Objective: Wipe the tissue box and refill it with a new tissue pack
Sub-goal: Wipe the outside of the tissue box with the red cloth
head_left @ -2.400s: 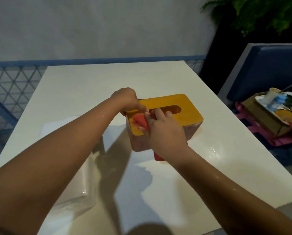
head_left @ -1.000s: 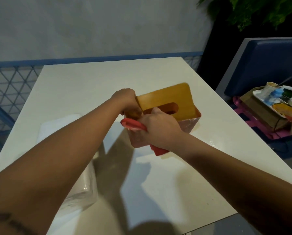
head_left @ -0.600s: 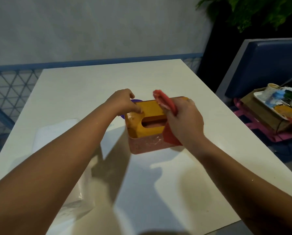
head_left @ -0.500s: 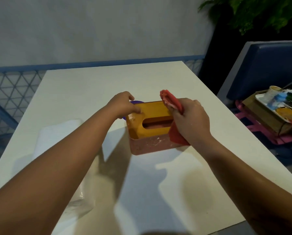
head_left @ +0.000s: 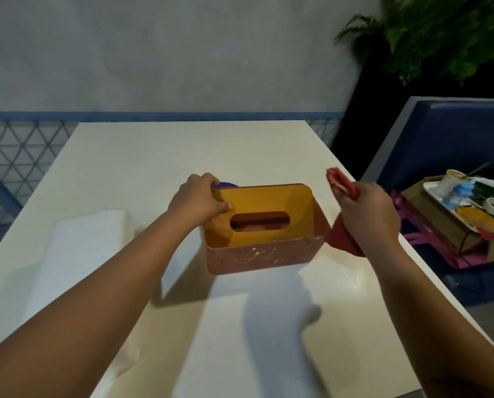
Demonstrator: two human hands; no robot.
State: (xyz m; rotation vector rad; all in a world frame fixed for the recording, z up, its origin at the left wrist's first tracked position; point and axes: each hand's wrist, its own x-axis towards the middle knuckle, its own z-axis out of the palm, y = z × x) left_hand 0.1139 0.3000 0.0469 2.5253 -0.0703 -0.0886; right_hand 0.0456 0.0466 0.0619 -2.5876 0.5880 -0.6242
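Observation:
The tissue box (head_left: 264,255) is a reddish speckled tub standing in the middle of the white table (head_left: 159,156). Its yellow wooden lid (head_left: 260,205), with an oval slot, is tipped up on its far edge and faces me. My left hand (head_left: 197,201) grips the lid's upper left corner. My right hand (head_left: 367,212) is off the box's right end, closed around a red cloth (head_left: 341,182) that sticks up above the fist and hangs below it. The new tissue pack (head_left: 76,254), white and wrapped in clear plastic, lies at the table's left under my left forearm.
A small purple object (head_left: 225,185) peeks out behind my left hand. Wet patches shine on the table right of the box. Off the table's right edge stands a blue seat (head_left: 455,133) carrying a cardboard box with a paint tray (head_left: 469,208). A plant fills the top right.
My right hand has drawn the red cloth away from the lid to the right of the box. My left hand has tilted the lid up toward me.

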